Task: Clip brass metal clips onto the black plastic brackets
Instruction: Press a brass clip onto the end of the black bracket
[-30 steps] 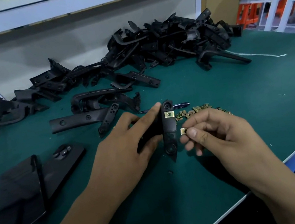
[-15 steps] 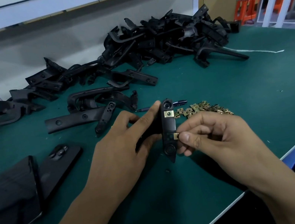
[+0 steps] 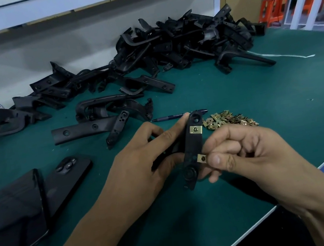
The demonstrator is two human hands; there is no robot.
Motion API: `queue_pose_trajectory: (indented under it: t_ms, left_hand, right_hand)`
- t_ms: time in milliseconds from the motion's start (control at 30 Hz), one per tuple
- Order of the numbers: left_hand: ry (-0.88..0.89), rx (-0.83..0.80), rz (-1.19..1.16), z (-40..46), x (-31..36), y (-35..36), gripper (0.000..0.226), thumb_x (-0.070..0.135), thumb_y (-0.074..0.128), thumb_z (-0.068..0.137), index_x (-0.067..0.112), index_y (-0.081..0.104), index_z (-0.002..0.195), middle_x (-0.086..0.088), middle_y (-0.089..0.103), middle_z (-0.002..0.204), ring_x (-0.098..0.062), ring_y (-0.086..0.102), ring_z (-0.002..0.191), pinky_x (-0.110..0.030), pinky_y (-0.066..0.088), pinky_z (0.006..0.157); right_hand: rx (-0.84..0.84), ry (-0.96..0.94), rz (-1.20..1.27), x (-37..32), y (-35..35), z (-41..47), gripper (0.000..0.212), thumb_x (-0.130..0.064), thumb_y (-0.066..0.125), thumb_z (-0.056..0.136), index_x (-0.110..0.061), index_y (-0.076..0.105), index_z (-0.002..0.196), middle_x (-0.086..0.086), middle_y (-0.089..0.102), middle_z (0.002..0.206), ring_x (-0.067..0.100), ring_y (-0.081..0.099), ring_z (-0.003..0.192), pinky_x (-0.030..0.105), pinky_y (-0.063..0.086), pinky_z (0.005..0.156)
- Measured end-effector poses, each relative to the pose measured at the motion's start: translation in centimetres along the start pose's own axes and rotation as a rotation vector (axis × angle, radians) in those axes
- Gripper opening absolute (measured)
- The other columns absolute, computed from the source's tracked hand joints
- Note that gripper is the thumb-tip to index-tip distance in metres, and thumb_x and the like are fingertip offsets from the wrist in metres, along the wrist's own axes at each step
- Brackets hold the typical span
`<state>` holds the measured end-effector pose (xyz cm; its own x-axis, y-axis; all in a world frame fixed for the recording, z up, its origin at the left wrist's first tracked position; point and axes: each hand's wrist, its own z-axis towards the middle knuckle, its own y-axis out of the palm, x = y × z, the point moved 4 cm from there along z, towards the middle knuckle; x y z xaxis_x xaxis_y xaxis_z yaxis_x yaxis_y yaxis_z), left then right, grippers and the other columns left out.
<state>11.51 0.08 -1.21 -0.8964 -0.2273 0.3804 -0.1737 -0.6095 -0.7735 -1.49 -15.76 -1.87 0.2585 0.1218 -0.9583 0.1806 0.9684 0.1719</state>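
Note:
My left hand [image 3: 142, 167] grips a black plastic bracket [image 3: 192, 145] and holds it upright above the green table, index finger along its upper edge. One brass clip [image 3: 195, 130] sits clipped near the bracket's top. My right hand [image 3: 247, 151] pinches a second brass clip [image 3: 202, 159] against the bracket's lower right edge, thumb beside it. A small heap of loose brass clips [image 3: 229, 121] lies on the mat just behind my right hand.
A large pile of black brackets [image 3: 182, 42] fills the back of the table, with more [image 3: 100, 120] strewn toward the left. A pen [image 3: 168, 117] lies behind my hands. Two dark phones [image 3: 21, 208] lie at the left. The table edge [image 3: 296, 188] runs diagonally at the right.
My right hand has brought the second clip in from the right and pushed it onto the bracket's lower edge. My left hand has kept holding the bracket.

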Motion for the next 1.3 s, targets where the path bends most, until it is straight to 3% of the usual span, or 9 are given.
queue_pose_trajectory:
  t_ms: [133, 200, 300, 467, 700, 933, 1133, 1300]
  left_hand:
    - [0.017, -0.006, -0.047, -0.1, 0.3, 0.3, 0.057, 0.05, 0.056, 0.097, 0.05, 0.042, 0.153, 0.013, 0.048, 0.107, -0.018, 0.059, 0.089, -0.038, 0.053, 0.074]
    - [0.005, 0.009, -0.102, 0.1, 0.4, 0.5, 0.058, 0.048, 0.057, 0.096, 0.05, 0.043, 0.152, 0.011, 0.05, 0.106, -0.019, 0.058, 0.092, -0.035, 0.052, 0.076]
    - [-0.016, 0.029, -0.149, 0.2, 0.4, 0.5, 0.058, 0.046, 0.058, 0.094, 0.05, 0.046, 0.15, 0.009, 0.05, 0.103, -0.02, 0.058, 0.093, -0.034, 0.051, 0.077]
    - [-0.003, 0.027, -0.153, 0.1, 0.7, 0.4, 0.057, 0.047, 0.057, 0.095, 0.053, 0.043, 0.15, 0.01, 0.05, 0.104, -0.02, 0.058, 0.094, -0.035, 0.05, 0.078]
    - [0.014, 0.047, -0.123, 0.0, 0.2, 0.7, 0.059, 0.045, 0.059, 0.096, 0.051, 0.042, 0.152, 0.011, 0.049, 0.104, -0.021, 0.059, 0.092, -0.034, 0.052, 0.075]
    - [-0.004, 0.042, -0.133, 0.0, -0.3, 0.9, 0.056, 0.041, 0.056, 0.098, 0.049, 0.043, 0.152, 0.011, 0.046, 0.103, -0.021, 0.057, 0.088, -0.036, 0.052, 0.067]
    - [-0.046, -0.007, -0.03, -0.2, 0.3, 0.1, 0.057, 0.043, 0.046, 0.097, 0.051, 0.04, 0.153, 0.014, 0.045, 0.106, -0.017, 0.058, 0.085, -0.039, 0.054, 0.07]
    - [-0.068, -0.026, -0.021, -0.2, 1.0, -0.1, 0.058, 0.033, 0.046, 0.094, 0.043, 0.048, 0.151, 0.011, 0.046, 0.104, -0.017, 0.057, 0.082, -0.041, 0.053, 0.067]
  right_hand:
    - [0.007, -0.012, 0.011, 0.1, -0.1, 0.2, 0.015, -0.002, 0.073, 0.08, 0.005, 0.065, 0.09, 0.02, 0.074, 0.074, 0.02, 0.073, 0.065, 0.025, 0.058, 0.065]
    - [-0.038, -0.023, 0.054, -0.1, -0.1, 0.0, 0.009, -0.004, 0.072, 0.085, 0.0, 0.07, 0.093, 0.019, 0.075, 0.079, 0.023, 0.075, 0.07, 0.028, 0.059, 0.068]
    - [-0.095, -0.017, 0.105, -0.2, 0.0, -0.1, 0.017, -0.007, 0.067, 0.087, -0.01, 0.076, 0.101, 0.016, 0.077, 0.085, 0.025, 0.076, 0.077, 0.031, 0.06, 0.073]
    - [-0.08, -0.029, 0.075, -0.2, 0.1, 0.0, 0.009, -0.009, 0.073, 0.089, -0.012, 0.075, 0.097, 0.027, 0.075, 0.082, 0.031, 0.077, 0.074, 0.033, 0.06, 0.068]
    - [-0.02, -0.066, 0.085, -0.5, 0.3, 0.1, 0.011, -0.017, 0.071, 0.08, -0.014, 0.076, 0.09, 0.02, 0.075, 0.074, 0.025, 0.076, 0.067, 0.028, 0.059, 0.065]
    - [0.031, -0.162, -0.096, 0.0, 1.1, 0.7, 0.008, -0.023, 0.07, 0.086, -0.015, 0.073, 0.086, 0.011, 0.076, 0.074, 0.018, 0.073, 0.066, 0.028, 0.059, 0.066]
    - [0.095, -0.177, -0.252, 0.5, 0.9, 0.8, 0.017, -0.031, 0.073, 0.087, -0.015, 0.068, 0.082, 0.01, 0.073, 0.069, 0.014, 0.066, 0.061, 0.026, 0.054, 0.06]
    - [0.056, -0.16, -0.492, 0.6, 1.6, 0.7, 0.015, -0.035, 0.061, 0.097, -0.029, 0.064, 0.084, -0.001, 0.073, 0.074, 0.015, 0.063, 0.063, 0.026, 0.052, 0.06]
